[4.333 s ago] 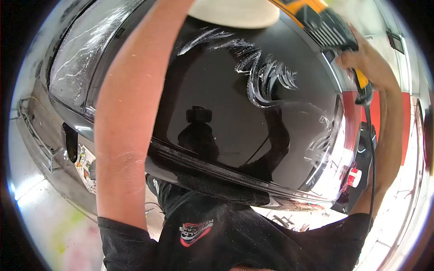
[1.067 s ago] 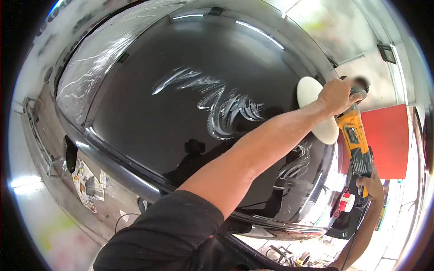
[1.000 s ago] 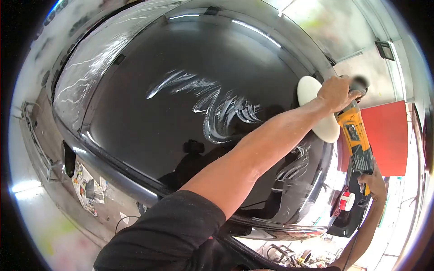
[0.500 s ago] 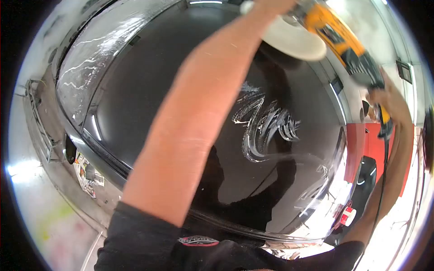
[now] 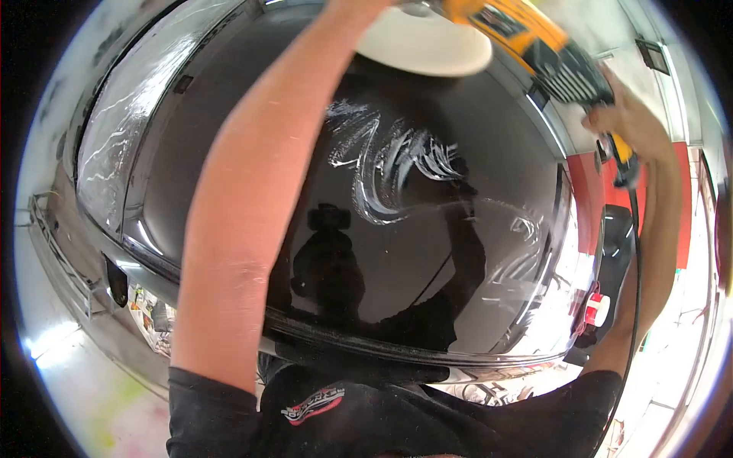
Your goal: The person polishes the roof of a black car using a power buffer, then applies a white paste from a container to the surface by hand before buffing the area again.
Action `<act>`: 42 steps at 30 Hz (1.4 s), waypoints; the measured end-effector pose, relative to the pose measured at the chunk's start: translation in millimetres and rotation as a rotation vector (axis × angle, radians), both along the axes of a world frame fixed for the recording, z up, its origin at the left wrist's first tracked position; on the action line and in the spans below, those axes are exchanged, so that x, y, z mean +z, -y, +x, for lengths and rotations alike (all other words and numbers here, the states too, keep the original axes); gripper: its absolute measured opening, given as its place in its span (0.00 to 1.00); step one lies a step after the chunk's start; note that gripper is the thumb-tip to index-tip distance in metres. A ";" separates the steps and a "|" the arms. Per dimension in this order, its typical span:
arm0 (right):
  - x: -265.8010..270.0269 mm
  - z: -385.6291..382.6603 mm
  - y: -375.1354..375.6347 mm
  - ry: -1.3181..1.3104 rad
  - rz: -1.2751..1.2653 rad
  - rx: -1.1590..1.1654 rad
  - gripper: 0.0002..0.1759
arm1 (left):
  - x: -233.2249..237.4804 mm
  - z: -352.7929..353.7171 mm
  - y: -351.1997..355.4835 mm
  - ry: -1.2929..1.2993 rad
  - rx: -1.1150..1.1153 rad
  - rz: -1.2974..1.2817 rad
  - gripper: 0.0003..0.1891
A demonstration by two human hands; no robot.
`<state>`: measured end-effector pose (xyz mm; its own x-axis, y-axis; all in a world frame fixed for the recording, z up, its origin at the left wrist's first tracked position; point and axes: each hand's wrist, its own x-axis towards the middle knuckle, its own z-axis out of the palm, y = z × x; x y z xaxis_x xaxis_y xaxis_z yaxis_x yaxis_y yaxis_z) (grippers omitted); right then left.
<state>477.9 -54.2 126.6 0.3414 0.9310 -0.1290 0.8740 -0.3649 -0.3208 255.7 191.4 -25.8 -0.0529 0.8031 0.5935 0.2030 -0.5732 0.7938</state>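
Observation:
A yellow and black polisher [image 5: 527,34] is held over the far part of a glossy black car hood [image 5: 252,175]. Its round off-white pad [image 5: 427,49] faces down toward the paint. My right hand [image 5: 637,126] is wrapped around the rear handle, from which a black cord [image 5: 635,252] hangs along my forearm. My left hand [image 5: 359,6] is at the front end of the polisher, its fingers mostly cut off by the top edge of the view. White smears of polish [image 5: 397,164] streak the middle of the hood, with fainter ones toward the right.
The wet, streaked windshield [image 5: 126,114] lies to the left, with a dark side mirror [image 5: 114,278] below it. A red-and-white container [image 5: 597,309] is at the hood's right edge. A metal frame [image 5: 65,256] stands at far left, and a red panel [image 5: 676,198] at right.
The polisher and both hands have shifted left and up in view. The hood and smears shift the same way, and more of my reflection shows in the paint.

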 end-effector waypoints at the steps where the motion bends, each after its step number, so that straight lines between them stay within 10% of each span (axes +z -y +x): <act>1: 8.2 -1.8 19.8 -0.015 -0.066 -0.056 0.57 | 7.2 17.2 22.3 0.015 -0.090 -0.044 0.38; 15: 16.9 57.7 342.9 -0.203 0.052 -0.638 0.58 | 34.7 190.2 287.4 0.193 -0.720 -0.097 0.25; 22: 21.1 30.4 291.4 -0.354 0.034 -0.361 0.56 | 36.9 100.2 259.0 0.188 -0.642 -0.162 0.27; 31: 19.6 -91.3 83.0 0.133 -0.190 -0.052 0.57 | 18.3 -97.1 140.1 0.146 -0.130 -0.225 0.32; 33: 14.2 -109.5 58.2 0.145 -0.194 0.065 0.57 | -6.1 -120.0 107.8 0.085 0.167 0.087 0.28; 40: 18.9 -117.8 94.8 0.102 -0.242 -0.013 0.56 | -6.2 -107.9 135.4 -0.006 0.185 0.112 0.25; 42: 18.6 -85.1 138.1 0.119 -0.218 -0.085 0.55 | 19.1 -81.7 179.5 0.116 -0.224 -0.253 0.29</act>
